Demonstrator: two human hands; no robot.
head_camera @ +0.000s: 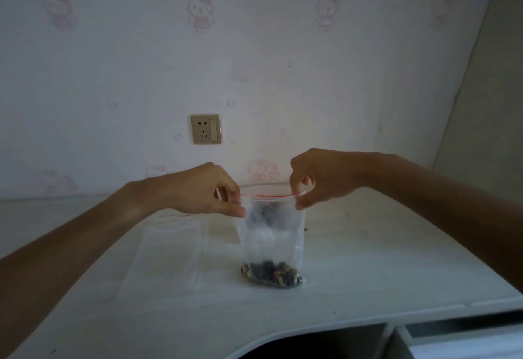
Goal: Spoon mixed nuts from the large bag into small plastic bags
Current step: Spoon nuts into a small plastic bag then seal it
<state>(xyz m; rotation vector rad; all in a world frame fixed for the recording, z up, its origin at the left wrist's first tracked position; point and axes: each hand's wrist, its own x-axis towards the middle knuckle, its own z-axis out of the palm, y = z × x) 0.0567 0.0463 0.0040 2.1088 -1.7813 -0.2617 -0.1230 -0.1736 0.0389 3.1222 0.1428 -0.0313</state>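
Clear plastic, a small zip bag (271,234) stands upright on the white desk (368,268), its red seal strip stretched between two hands. The left hand (209,189) pinches the strip's left end in a tight grip; the right hand (317,179) pinches the right end likewise. Mixed nuts (271,275) lie in the bag's bottom. Empty small bags (169,251) lie flat just left. A wall socket (206,129) sits behind.
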